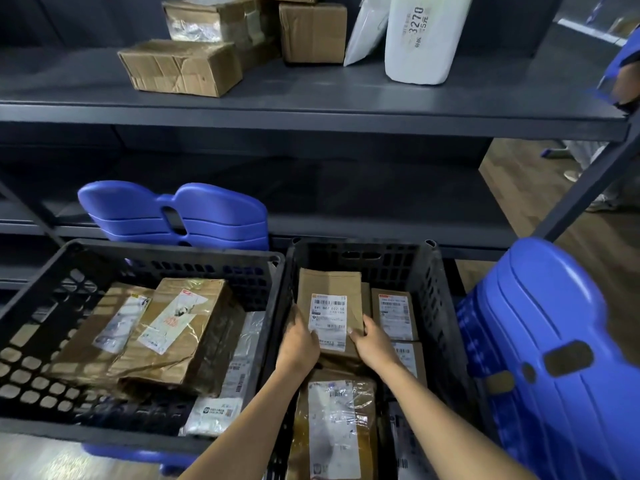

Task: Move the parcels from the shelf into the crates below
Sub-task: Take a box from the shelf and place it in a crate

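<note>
Both my hands hold a flat brown cardboard parcel (329, 299) with a white barcode label, inside the right black crate (436, 289). My left hand (299, 341) grips its left edge and my right hand (372, 341) its right edge. Other labelled parcels lie under and beside it in this crate. The left black crate (41, 306) holds a large taped brown parcel (176, 334) and others. On the upper shelf (311, 112) remain a flat brown box (180, 69), more cardboard boxes (311, 31) and two white bags (424, 36).
Stacked blue plastic stools (173, 216) stand behind the left crate, and another blue stack (550, 368) is right of the right crate. A second person's blue sleeve (623, 67) shows at the shelf's right end. The shelf's diagonal post (588, 188) runs down on the right.
</note>
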A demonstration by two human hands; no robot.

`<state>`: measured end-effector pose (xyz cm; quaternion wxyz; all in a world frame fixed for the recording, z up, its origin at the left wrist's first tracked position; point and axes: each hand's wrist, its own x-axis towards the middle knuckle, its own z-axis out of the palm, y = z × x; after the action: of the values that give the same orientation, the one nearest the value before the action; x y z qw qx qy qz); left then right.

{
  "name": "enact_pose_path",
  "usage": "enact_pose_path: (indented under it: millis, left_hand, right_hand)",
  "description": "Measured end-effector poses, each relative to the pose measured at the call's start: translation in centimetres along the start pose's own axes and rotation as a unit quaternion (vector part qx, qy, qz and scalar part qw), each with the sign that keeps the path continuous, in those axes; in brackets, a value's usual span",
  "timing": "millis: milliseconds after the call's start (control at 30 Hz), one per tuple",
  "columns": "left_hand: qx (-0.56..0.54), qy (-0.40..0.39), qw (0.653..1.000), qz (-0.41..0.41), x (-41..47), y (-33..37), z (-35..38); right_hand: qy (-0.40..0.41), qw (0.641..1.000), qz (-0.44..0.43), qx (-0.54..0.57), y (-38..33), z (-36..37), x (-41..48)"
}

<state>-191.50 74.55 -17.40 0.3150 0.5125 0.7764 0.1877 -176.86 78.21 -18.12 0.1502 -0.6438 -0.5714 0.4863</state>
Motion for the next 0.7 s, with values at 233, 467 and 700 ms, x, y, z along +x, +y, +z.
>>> enact_pose_path:
  millis: [233, 467, 700]
  left_hand:
    - [0.130, 0.044, 0.988, 0.071, -1.7, 0.2, 1.0]
    - [0.293, -0.069, 0.947, 0.114, -1.8, 0.0, 0.6]
    - [0.344, -0.142, 0.922, 0.103, -1.5, -1.2, 0.4]
  right_hand:
    - [0.006, 0.997, -0.008, -0.082, -0.7, -0.4, -1.2]
    - [-0.001, 0.891, -0.223, -0.396, -0.5, -0.8, -3.4]
    - [-0.045, 0.845, -0.243, -0.474, 1.0, 0.6, -2.5]
